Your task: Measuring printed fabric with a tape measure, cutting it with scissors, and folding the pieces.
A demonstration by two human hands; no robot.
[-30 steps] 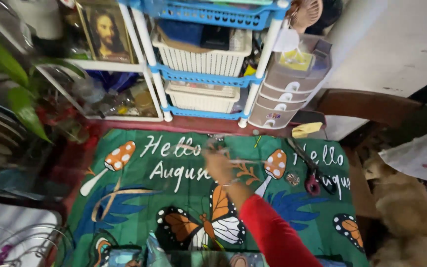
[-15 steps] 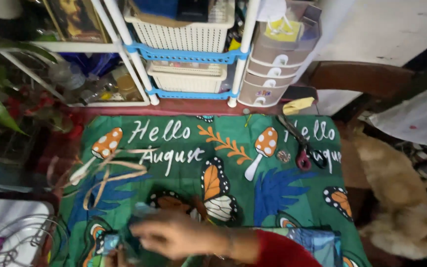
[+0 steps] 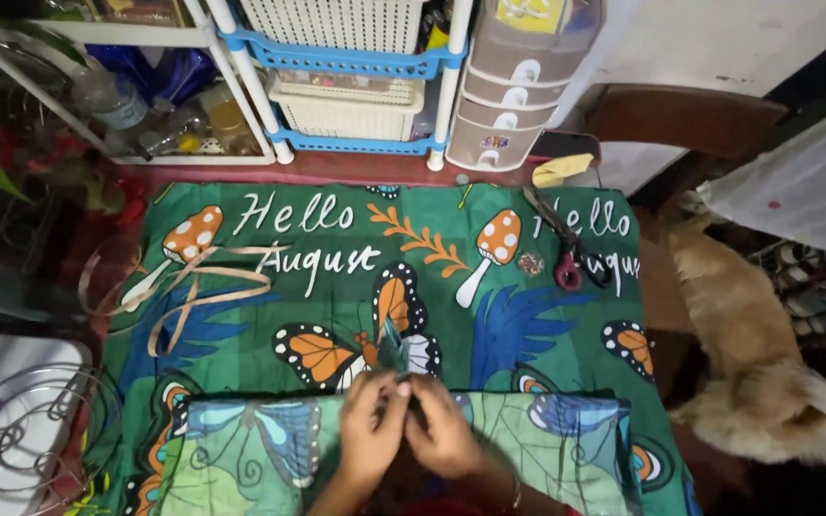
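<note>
While scissors [image 3: 566, 250] lie untouched, both hands, left hand [image 3: 371, 430] and right hand [image 3: 444, 432], pinching small dark piece [image 3: 393, 352] over butterfly cloth [image 3: 489, 325], barely begun

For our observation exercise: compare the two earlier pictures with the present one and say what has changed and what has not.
The hand that reached far out over the green printed cloth came back to the near edge. Now the left hand and right hand meet there, pinching a small thin piece between them. The scissors, tan ribbon and dog lie as before.
</note>
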